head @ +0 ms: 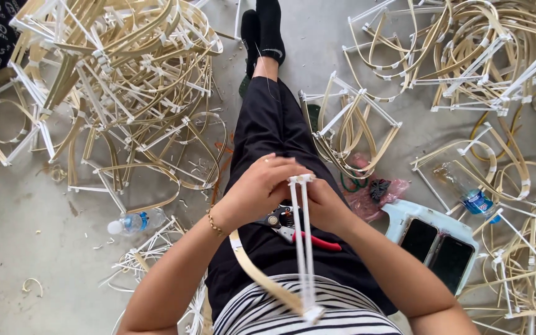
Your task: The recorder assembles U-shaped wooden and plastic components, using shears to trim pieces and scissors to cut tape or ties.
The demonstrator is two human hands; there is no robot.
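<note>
We've got heaps of finished bamboo frames (119, 80) all round us on the floor. In our lap sits 1 half-built frame (304, 248): light, springy, a bit snappable, so grip near the joint. Left hand (262, 189) and right hand (324, 205) pinch its top end (301, 180), fingers curled tight.

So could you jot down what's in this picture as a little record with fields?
Setting: concrete floor, person seated, legs stretched out
Left hand: grip closed on top of white stick frame
Right hand: also closed on the frame
Attached: curved bamboo strip
On lap: red-handled pruning shears
Nearby: plastic water bottle, two phones on pale blue stool
Around: piles of finished frames
</note>
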